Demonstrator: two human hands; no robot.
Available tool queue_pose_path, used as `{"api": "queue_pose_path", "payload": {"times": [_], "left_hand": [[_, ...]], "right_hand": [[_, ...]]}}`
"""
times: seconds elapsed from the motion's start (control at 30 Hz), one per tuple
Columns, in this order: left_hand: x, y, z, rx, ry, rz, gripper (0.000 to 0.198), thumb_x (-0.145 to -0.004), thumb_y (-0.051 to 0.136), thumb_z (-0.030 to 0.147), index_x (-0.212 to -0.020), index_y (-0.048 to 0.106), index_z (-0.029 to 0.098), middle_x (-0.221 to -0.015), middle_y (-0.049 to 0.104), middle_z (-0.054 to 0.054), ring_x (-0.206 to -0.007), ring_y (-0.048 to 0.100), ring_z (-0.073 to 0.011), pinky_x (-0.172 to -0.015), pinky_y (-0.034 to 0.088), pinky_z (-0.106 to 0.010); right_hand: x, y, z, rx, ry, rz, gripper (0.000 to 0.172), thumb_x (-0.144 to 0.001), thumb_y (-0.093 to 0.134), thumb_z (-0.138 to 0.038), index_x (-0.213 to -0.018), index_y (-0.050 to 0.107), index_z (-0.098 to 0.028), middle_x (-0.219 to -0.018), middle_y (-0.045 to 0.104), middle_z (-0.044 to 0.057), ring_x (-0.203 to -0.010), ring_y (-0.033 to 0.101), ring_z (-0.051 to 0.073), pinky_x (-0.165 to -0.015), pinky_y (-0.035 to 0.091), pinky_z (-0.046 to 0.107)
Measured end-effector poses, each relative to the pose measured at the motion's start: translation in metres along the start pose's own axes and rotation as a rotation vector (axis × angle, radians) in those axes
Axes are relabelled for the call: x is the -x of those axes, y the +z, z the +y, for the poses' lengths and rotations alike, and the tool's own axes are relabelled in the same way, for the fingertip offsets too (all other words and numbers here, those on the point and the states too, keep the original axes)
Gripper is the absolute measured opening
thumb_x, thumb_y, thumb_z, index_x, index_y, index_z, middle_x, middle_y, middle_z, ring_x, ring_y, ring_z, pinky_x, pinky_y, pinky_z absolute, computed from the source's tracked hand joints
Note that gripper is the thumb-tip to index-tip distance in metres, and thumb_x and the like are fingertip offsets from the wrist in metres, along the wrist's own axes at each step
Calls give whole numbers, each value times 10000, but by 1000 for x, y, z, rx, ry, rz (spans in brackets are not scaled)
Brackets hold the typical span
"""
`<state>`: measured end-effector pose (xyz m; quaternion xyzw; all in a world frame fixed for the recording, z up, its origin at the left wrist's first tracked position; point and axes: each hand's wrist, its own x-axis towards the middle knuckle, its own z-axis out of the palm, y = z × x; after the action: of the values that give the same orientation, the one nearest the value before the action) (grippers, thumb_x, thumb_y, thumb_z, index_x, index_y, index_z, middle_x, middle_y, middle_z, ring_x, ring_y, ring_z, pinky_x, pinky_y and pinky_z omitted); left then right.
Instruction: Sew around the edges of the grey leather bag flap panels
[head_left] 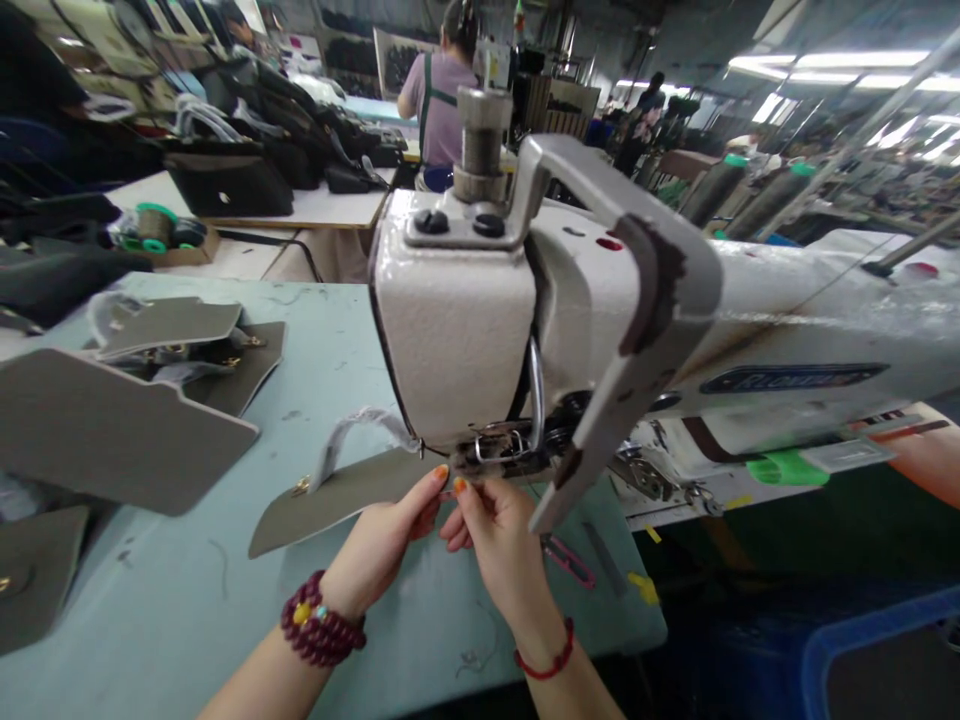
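Basically, risks L to R: stacked grey bag panels [142,430] sit well apart, low snag risk. Grey handle panel [341,495] lies on the tabletop [172,600], R end by the sewing machine head [454,330]; an uneven pull could skew it. Its plastic-wrapped handle [360,430] stands just beside the head & might catch if the panel swings. Thumbs are v. close to the presser-foot area [495,450]: a pedal slip could prick one.

Fingers: L hand [401,530], thumb out, others curled under, by panel's near edge. R hand [491,525], thumb & index bent twd each other, next to L thumb. Neither spread; whether pinching panel edge or thread, can't tell.
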<state>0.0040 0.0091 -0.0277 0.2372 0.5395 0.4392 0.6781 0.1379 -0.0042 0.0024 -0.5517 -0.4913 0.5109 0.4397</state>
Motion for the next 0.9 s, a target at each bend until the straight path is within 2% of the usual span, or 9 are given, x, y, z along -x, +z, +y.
{"api": "queue_pose_path", "payload": {"times": [0.13,0.37,0.57,0.77,0.9], "left_hand": [[0,-6,2,-150,-18,-13,413,-666,778,517,-650,706,110,-648,617,-36,-616,485,-139,-599,396,-270],[-3,0,2,-108,7,4,405,-656,784,495,-755,726,107,-785,659,-60,-720,531,-160,-677,442,-277],[-3,5,9,-166,83,16,364,-673,759,475,-712,681,121,-657,570,-10,-645,474,-142,-642,418,-277],[-1,9,10,-189,109,4,367,-724,711,477,-600,584,155,-578,416,42,-593,355,-118,-589,333,-262],[4,14,-2,-244,184,131,399,-747,662,545,-601,611,178,-555,473,29,-567,414,-137,-586,345,-266]], "right_hand": [[4,-1,3,-78,34,9,344,-927,515,-393,-683,583,-160,-525,650,19,-431,595,108,-447,438,167],[24,-2,12,-171,126,-55,324,-918,538,-433,-781,603,-148,-556,664,16,-448,589,99,-454,433,163],[32,1,16,-195,169,-83,347,-908,538,-457,-779,603,-141,-548,668,31,-431,578,100,-446,409,171],[34,2,23,-210,176,-122,340,-913,525,-446,-787,606,-140,-543,662,29,-431,574,98,-445,399,166],[36,1,23,-223,193,-127,328,-908,528,-439,-782,595,-143,-525,644,19,-421,562,100,-449,401,172]]}}
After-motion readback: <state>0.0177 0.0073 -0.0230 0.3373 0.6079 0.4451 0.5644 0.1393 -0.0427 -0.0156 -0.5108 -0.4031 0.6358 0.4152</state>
